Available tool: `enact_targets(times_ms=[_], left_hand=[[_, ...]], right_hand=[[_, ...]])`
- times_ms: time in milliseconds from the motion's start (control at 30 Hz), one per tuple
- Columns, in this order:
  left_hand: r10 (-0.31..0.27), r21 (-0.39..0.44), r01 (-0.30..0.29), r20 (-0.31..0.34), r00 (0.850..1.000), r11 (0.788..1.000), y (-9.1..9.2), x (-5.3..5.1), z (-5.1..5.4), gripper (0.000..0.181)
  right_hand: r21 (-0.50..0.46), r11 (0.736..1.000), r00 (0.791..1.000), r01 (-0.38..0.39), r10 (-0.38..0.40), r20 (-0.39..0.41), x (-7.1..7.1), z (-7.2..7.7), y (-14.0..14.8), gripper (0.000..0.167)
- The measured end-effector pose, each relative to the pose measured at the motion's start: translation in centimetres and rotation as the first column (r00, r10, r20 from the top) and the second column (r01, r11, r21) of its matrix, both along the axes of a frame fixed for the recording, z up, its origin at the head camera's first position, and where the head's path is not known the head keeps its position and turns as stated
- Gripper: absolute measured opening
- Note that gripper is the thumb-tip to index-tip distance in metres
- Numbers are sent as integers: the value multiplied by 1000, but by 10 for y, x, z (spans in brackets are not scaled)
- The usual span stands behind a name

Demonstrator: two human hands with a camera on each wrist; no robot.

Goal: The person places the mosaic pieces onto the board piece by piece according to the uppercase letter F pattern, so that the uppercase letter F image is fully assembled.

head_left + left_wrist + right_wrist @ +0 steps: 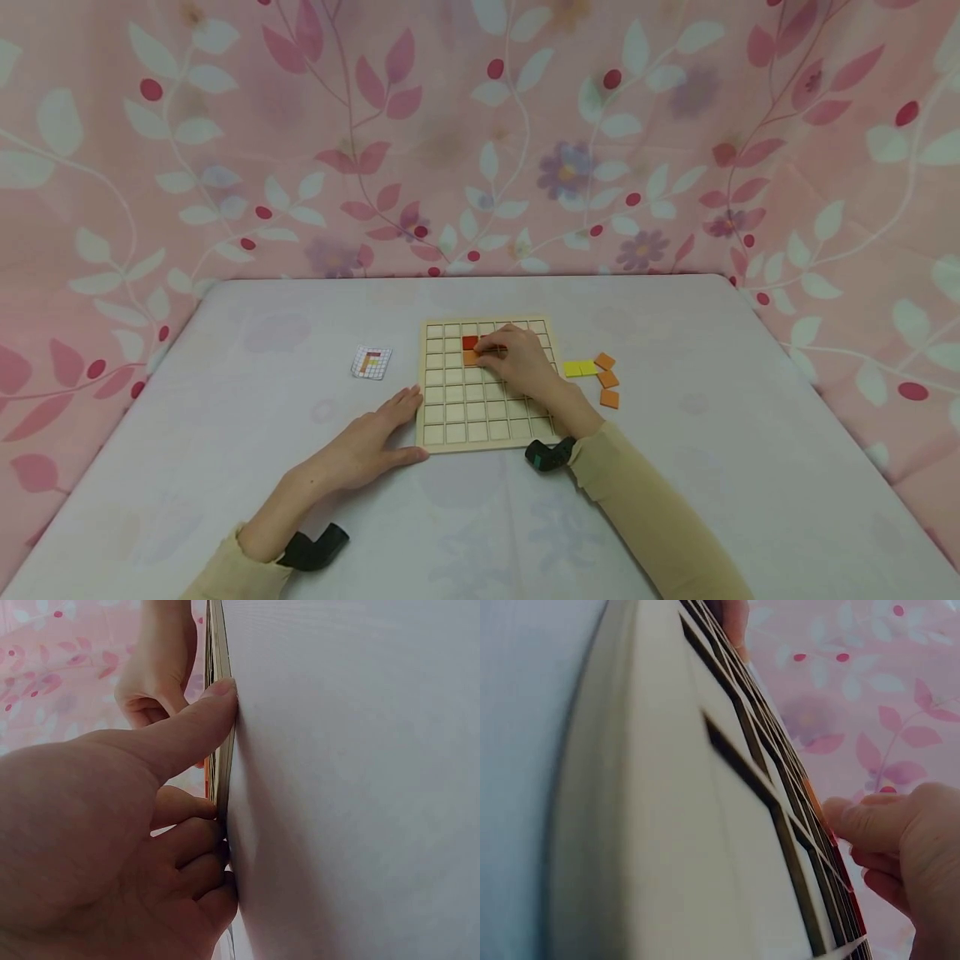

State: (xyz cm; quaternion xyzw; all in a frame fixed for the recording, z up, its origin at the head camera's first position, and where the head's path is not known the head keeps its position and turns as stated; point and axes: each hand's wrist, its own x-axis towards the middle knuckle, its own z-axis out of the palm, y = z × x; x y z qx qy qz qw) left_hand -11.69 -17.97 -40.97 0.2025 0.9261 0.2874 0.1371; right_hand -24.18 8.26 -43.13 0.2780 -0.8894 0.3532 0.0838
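Observation:
A wooden grid board (465, 410) lies flat on the table. My left hand (362, 446) rests at its front left corner, the fingers extended along the left side and the thumb (195, 731) against the front edge. My right hand (521, 362) is over the board's upper part, with thumb and forefinger close together at an orange square tile (470, 358) in the grid. Directly behind that tile sits a red tile (469, 342). More red shows partly behind the fingers. In the right wrist view, the fingertips (840, 812) meet the orange tile's edge; the exact contact is partly hidden.
Right of the board lie two yellow tiles (580, 368) and three loose orange tiles (609, 399). A small pattern card (371, 362) lies to the left. Pale cloth covers the table (480, 533), and a pink floral curtain (450, 133) hangs behind it.

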Motion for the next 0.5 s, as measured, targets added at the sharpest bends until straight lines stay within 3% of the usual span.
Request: enact_targets(times_ms=[233,500], left_hand=[[5,-6,-5,1,1000,1000,1,-1,-1,83],[6,-17,-6,0,1000,1000,1,-1,0,83]], right_hand=[[-102,995,999,11,-7,33,-6,15,19,17],[-156,982,993,105,-96,63,-6,27,74,18]])
